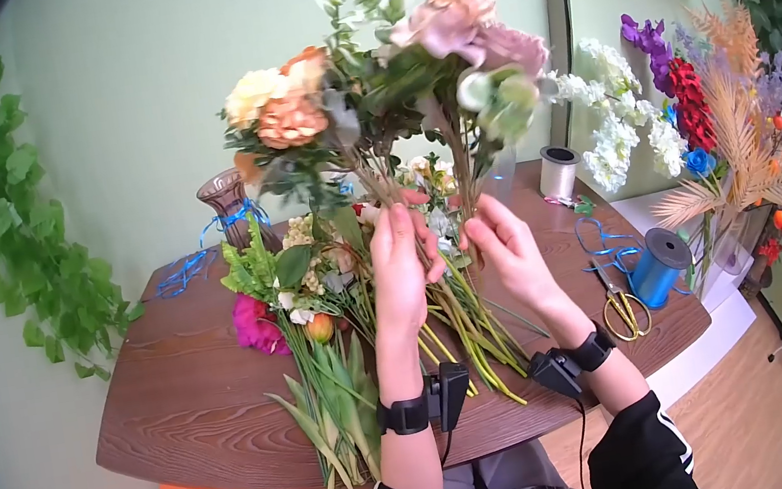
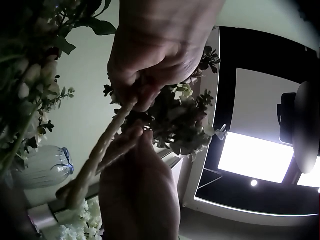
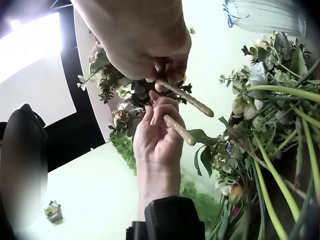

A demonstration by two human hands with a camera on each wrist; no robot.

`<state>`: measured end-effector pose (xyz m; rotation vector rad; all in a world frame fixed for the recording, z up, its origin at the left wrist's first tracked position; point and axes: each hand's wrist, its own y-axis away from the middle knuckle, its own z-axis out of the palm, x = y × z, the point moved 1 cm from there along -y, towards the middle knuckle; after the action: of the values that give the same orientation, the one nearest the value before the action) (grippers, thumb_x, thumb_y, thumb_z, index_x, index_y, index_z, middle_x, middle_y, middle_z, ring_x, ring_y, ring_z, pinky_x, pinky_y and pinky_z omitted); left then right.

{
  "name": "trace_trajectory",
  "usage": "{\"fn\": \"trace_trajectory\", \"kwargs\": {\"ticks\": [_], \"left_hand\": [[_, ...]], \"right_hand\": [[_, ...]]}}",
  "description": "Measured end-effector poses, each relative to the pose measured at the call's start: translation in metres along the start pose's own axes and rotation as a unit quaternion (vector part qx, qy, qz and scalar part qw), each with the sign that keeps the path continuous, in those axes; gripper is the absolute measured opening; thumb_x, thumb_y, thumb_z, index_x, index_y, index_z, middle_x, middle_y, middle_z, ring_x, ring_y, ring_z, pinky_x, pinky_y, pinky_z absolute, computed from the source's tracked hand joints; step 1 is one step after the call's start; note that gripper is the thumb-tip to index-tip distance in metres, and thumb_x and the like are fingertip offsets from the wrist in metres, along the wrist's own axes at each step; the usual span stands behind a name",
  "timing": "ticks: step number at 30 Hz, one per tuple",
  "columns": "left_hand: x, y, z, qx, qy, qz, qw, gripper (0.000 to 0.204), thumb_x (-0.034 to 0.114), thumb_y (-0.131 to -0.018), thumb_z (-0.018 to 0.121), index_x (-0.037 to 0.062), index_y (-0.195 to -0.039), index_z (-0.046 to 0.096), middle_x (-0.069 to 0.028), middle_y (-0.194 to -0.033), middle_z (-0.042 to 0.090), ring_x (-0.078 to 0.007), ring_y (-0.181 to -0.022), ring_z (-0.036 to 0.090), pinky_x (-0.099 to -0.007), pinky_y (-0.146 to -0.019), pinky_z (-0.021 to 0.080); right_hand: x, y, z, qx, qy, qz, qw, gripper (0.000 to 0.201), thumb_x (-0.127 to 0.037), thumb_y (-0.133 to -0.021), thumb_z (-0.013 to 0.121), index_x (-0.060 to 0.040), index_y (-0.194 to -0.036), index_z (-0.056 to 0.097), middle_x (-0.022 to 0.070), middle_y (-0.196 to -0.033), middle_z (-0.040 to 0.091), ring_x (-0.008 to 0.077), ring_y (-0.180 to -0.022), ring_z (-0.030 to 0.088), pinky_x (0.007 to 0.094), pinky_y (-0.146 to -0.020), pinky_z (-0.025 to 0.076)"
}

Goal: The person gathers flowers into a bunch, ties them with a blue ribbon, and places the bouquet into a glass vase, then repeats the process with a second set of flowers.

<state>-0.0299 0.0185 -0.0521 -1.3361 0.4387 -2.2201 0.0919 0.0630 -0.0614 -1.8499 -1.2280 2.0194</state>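
Stems (image 1: 369,179) of orange and yellow flowers (image 1: 289,118) gripped in the curled fingers of my left hand (image 1: 399,269), pink and mauve flowers (image 1: 470,30) pinched by their stems in my right hand (image 1: 512,255), both raised above the brown table (image 1: 183,377)

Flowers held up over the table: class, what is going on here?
A person holds two bunches of flowers upright by their stems: the orange and cream bunch in the left hand, the pink and mauve bunch in the right hand. More flowers lie on the wooden table, with scissors and a spool of blue ribbon to the right.
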Motion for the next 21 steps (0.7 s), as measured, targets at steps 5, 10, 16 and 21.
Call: {"fn": "trace_trajectory", "kwargs": {"ticks": [5, 10, 16, 21], "left_hand": [[-0.014, -0.005, 0.007, 0.066, -0.208, 0.018, 0.976, 0.028, 0.024, -0.09, 0.034, 0.0, -0.087, 0.049, -0.0038, -0.062, 0.048, -0.0094, -0.046, 0.047, -0.021, -0.039, 0.039], [-0.02, -0.005, 0.016, 0.028, -0.338, 0.037, 0.94, 0.027, 0.023, -0.089, 0.037, -0.001, -0.085, 0.048, -0.0133, -0.064, 0.053, -0.0211, -0.046, 0.052, -0.0302, -0.043, 0.04], [-0.035, -0.004, 0.029, 0.017, -0.401, 0.256, 0.88, 0.034, 0.032, -0.086, 0.043, -0.0018, -0.086, 0.048, -0.02, -0.065, 0.056, -0.039, -0.06, 0.055, -0.0408, -0.052, 0.041], [-0.02, -0.005, 0.015, 0.102, -0.463, 0.155, 0.867, 0.035, 0.032, -0.085, 0.046, -0.0026, -0.084, 0.048, -0.0151, -0.057, 0.055, -0.0262, -0.052, 0.058, -0.0343, -0.047, 0.043]], "right_hand": [[-0.004, 0.007, 0.006, -0.013, 0.099, -0.003, 0.995, 0.026, -0.006, -0.085, 0.043, 0.0021, -0.11, 0.042, 0.0054, -0.071, 0.051, 0.0084, -0.056, 0.047, 0.0218, -0.053, 0.04], [-0.005, 0.01, 0.007, 0.026, 0.203, -0.064, 0.977, 0.031, -0.006, -0.085, 0.042, 0.0026, -0.114, 0.039, 0.0133, -0.079, 0.051, 0.0219, -0.06, 0.051, 0.0291, -0.058, 0.043], [-0.003, 0.016, 0.001, 0.024, 0.295, -0.146, 0.944, 0.026, -0.002, -0.079, 0.044, 0.0036, -0.105, 0.044, 0.0199, -0.082, 0.052, 0.0381, -0.074, 0.052, 0.0399, -0.065, 0.043], [-0.015, 0.013, -0.005, -0.058, 0.288, -0.097, 0.951, 0.022, -0.001, -0.079, 0.042, 0.0026, -0.1, 0.048, 0.0198, -0.085, 0.055, 0.0347, -0.075, 0.055, 0.0383, -0.066, 0.044]]}}
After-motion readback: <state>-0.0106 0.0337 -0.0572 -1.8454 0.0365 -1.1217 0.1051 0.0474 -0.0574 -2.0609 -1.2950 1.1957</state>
